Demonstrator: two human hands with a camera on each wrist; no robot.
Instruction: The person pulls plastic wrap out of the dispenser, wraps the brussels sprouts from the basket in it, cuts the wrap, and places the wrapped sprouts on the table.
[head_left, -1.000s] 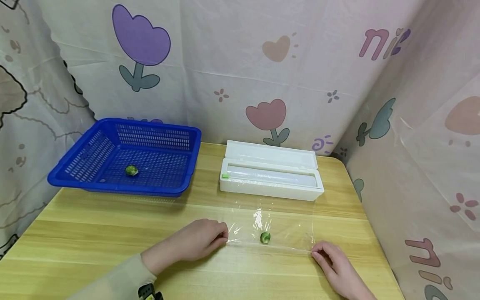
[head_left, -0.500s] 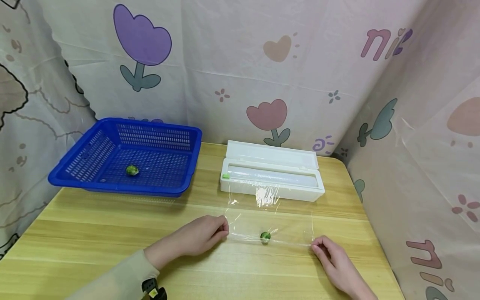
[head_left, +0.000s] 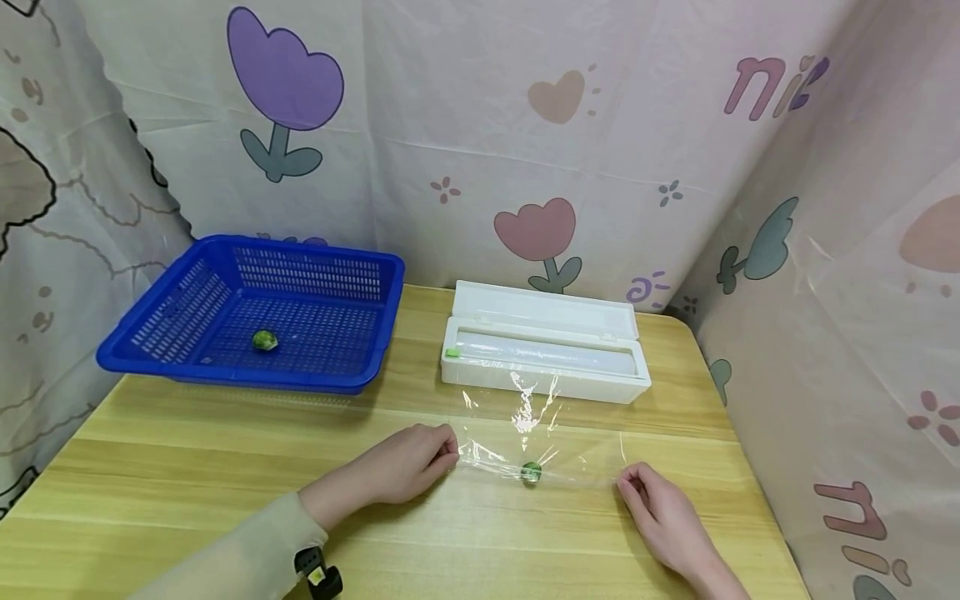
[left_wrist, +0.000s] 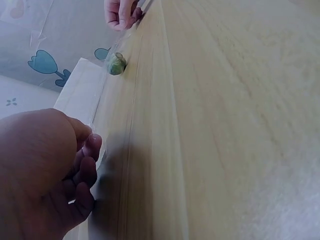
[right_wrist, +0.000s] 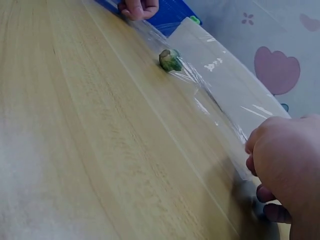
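My left hand (head_left: 420, 462) pinches one front corner of a clear sheet of cling film (head_left: 570, 450). The opposite corner is pinched by my right hand (head_left: 660, 512). Between them the film stretches back to the white dispenser box (head_left: 540, 385), where the roll (head_left: 543, 352) lies under a raised lid. A small green Brussels sprout (head_left: 531, 473) sits on the table midway between the hands, and the film's front edge overlaps it in the head view. In the right wrist view the sprout (right_wrist: 170, 60) shows right at the film's edge.
A blue plastic basket (head_left: 360, 379) stands at the back left of the wooden table (head_left: 247, 467), with another Brussels sprout (head_left: 264, 340) in it. A printed curtain (head_left: 420, 100) hangs behind the table and along both sides. A green slider (head_left: 452, 352) sits at the box's left end.
Both hands have moved a little away from me, toward the box, with the film's front edge. That edge has shifted back from in front of the sprout to overlap it.
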